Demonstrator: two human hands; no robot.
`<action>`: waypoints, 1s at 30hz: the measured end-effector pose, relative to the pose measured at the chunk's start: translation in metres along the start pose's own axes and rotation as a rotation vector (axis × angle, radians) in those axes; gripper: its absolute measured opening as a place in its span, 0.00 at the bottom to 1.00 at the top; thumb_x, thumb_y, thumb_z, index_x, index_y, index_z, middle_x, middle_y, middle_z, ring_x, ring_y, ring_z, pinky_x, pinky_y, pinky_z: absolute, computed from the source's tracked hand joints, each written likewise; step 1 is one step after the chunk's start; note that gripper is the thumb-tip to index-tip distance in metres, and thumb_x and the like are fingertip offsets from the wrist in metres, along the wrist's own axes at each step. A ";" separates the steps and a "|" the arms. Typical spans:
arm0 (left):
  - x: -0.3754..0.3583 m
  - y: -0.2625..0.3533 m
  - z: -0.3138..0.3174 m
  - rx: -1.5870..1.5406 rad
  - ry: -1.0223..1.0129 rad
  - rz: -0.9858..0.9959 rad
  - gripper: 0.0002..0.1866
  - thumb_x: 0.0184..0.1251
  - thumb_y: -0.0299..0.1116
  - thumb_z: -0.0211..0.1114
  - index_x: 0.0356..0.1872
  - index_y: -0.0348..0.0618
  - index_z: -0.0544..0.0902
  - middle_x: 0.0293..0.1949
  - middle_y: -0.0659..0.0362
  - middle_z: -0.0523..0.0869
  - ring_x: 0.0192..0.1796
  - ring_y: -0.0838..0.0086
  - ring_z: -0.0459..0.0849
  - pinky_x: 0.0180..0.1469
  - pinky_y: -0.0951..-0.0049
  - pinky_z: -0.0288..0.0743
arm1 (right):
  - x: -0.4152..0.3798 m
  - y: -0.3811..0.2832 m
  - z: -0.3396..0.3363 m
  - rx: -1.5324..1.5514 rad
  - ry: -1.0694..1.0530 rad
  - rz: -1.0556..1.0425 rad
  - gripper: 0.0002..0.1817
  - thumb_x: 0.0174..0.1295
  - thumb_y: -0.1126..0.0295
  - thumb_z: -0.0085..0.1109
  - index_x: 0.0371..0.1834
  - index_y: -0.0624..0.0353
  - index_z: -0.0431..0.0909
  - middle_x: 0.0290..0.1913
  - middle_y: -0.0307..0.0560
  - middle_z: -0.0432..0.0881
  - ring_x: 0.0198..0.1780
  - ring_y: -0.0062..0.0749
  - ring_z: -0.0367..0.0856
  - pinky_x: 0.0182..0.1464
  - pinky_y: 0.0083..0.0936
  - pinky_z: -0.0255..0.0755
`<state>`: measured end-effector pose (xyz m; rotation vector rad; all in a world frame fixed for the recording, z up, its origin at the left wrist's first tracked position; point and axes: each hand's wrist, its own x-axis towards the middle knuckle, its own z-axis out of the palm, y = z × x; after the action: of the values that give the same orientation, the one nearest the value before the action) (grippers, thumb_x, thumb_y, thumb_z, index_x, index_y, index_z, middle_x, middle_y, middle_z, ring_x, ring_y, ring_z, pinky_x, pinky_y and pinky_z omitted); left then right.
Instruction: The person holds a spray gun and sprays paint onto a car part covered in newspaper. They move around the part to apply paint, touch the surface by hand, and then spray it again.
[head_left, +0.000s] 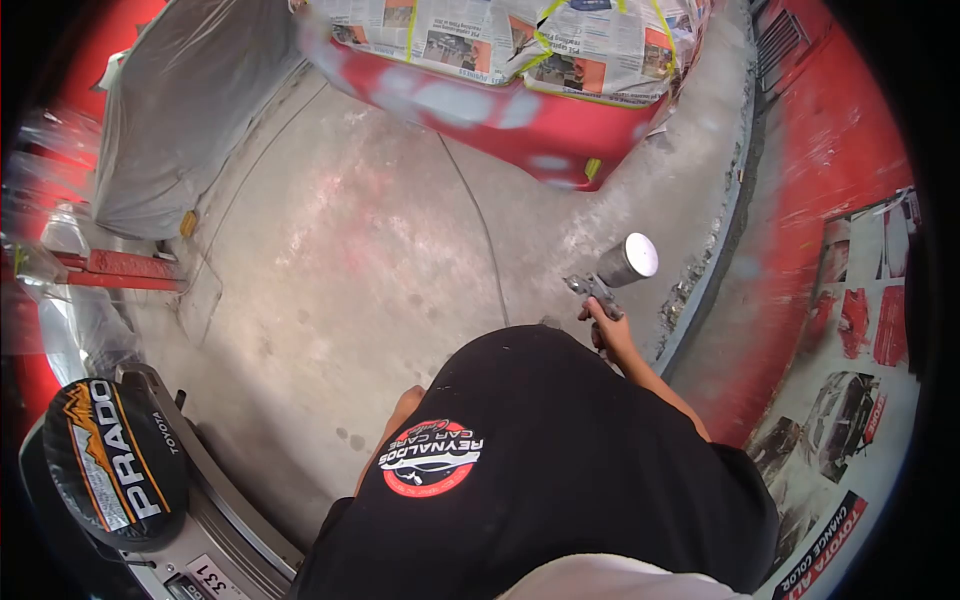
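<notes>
My right hand point(606, 326) is closed around the handle of a paint spray gun point(592, 287), held out ahead and to the right over the floor. A metal cup point(622, 262) with a white round top is mounted on the gun. Of my left hand point(407, 402), only a small part shows beside the black shirt point(560, 440); its fingers are hidden. Farther ahead stands a red car body part point(590, 130) with pale patches, its upper area masked with newspaper point(460, 40) and yellow-green tape.
A grey cover point(190, 110) drapes something at the far left. Behind left is a vehicle with a Prado spare-wheel cover point(115, 465). A dark hose or cable point(480, 205) crosses the concrete floor point(300, 270). The red wall point(830, 130) with posters point(850, 420) runs along the right.
</notes>
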<state>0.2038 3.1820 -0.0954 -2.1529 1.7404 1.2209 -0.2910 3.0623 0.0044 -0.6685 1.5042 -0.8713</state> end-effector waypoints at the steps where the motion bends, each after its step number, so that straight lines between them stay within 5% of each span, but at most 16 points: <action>1: -0.004 -0.017 0.007 -0.011 -0.006 -0.009 0.19 0.70 0.46 0.62 0.42 0.37 0.88 0.35 0.43 0.90 0.38 0.50 0.90 0.44 0.57 0.82 | -0.003 -0.006 0.010 -0.009 0.006 -0.006 0.22 0.73 0.50 0.61 0.47 0.62 0.81 0.34 0.42 0.84 0.13 0.19 0.66 0.14 0.20 0.57; 9: -0.027 -0.165 0.052 -0.053 -0.036 -0.021 0.21 0.72 0.48 0.61 0.42 0.36 0.87 0.34 0.42 0.90 0.38 0.48 0.89 0.45 0.56 0.82 | -0.012 -0.031 0.093 -0.007 0.119 -0.103 0.22 0.72 0.48 0.61 0.43 0.58 0.81 0.33 0.40 0.84 0.13 0.19 0.66 0.14 0.20 0.56; 13: -0.019 -0.245 0.051 0.226 0.086 0.245 0.22 0.72 0.49 0.60 0.42 0.36 0.87 0.33 0.41 0.89 0.38 0.47 0.89 0.45 0.55 0.82 | -0.009 -0.054 0.125 0.022 0.202 -0.159 0.22 0.70 0.48 0.65 0.42 0.59 0.82 0.31 0.41 0.84 0.12 0.19 0.66 0.13 0.21 0.56; 14: -0.003 -0.272 0.049 -0.040 -0.077 0.013 0.28 0.75 0.56 0.58 0.40 0.35 0.86 0.29 0.44 0.89 0.33 0.53 0.90 0.38 0.56 0.84 | -0.010 -0.061 0.132 0.033 0.221 -0.175 0.22 0.69 0.48 0.66 0.41 0.60 0.82 0.31 0.41 0.84 0.11 0.18 0.66 0.13 0.21 0.56; 16: -0.024 -0.236 -0.012 -0.443 -0.016 -0.373 0.32 0.75 0.61 0.56 0.39 0.34 0.86 0.27 0.48 0.89 0.30 0.61 0.89 0.30 0.63 0.83 | -0.007 -0.073 0.146 0.029 0.255 -0.195 0.22 0.69 0.48 0.66 0.41 0.60 0.82 0.31 0.41 0.84 0.11 0.19 0.66 0.13 0.21 0.56; 18: -0.031 -0.195 -0.068 -0.535 0.022 -0.469 0.37 0.74 0.66 0.55 0.39 0.32 0.86 0.25 0.52 0.88 0.26 0.68 0.88 0.21 0.70 0.81 | 0.003 -0.086 0.158 0.019 0.288 -0.208 0.22 0.69 0.49 0.67 0.41 0.61 0.82 0.31 0.41 0.83 0.11 0.19 0.66 0.13 0.22 0.57; 25: 0.007 -0.171 -0.121 -0.515 0.054 -0.327 0.40 0.74 0.67 0.54 0.31 0.30 0.85 0.22 0.52 0.86 0.25 0.67 0.85 0.30 0.65 0.79 | 0.059 -0.123 0.211 -0.031 0.352 -0.200 0.22 0.69 0.51 0.66 0.46 0.61 0.83 0.34 0.43 0.84 0.12 0.18 0.65 0.13 0.22 0.55; 27: 0.052 -0.253 -0.075 -0.363 -0.085 -0.298 0.36 0.75 0.63 0.58 0.27 0.31 0.84 0.22 0.53 0.85 0.23 0.68 0.80 0.32 0.63 0.75 | 0.081 -0.133 0.227 -0.015 0.357 -0.207 0.21 0.69 0.52 0.67 0.46 0.62 0.83 0.34 0.43 0.84 0.12 0.18 0.65 0.13 0.22 0.55; 30: 0.075 -0.258 -0.091 -0.214 -0.126 -0.220 0.36 0.75 0.63 0.58 0.27 0.32 0.84 0.22 0.53 0.85 0.23 0.68 0.80 0.32 0.63 0.75 | 0.122 -0.151 0.247 0.028 0.361 -0.202 0.21 0.69 0.53 0.67 0.47 0.63 0.83 0.34 0.43 0.84 0.12 0.18 0.65 0.13 0.22 0.56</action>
<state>0.4737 3.1608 -0.1800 -2.2519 1.3363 1.5019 -0.0725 2.8433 0.0603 -0.6756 1.7601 -1.2151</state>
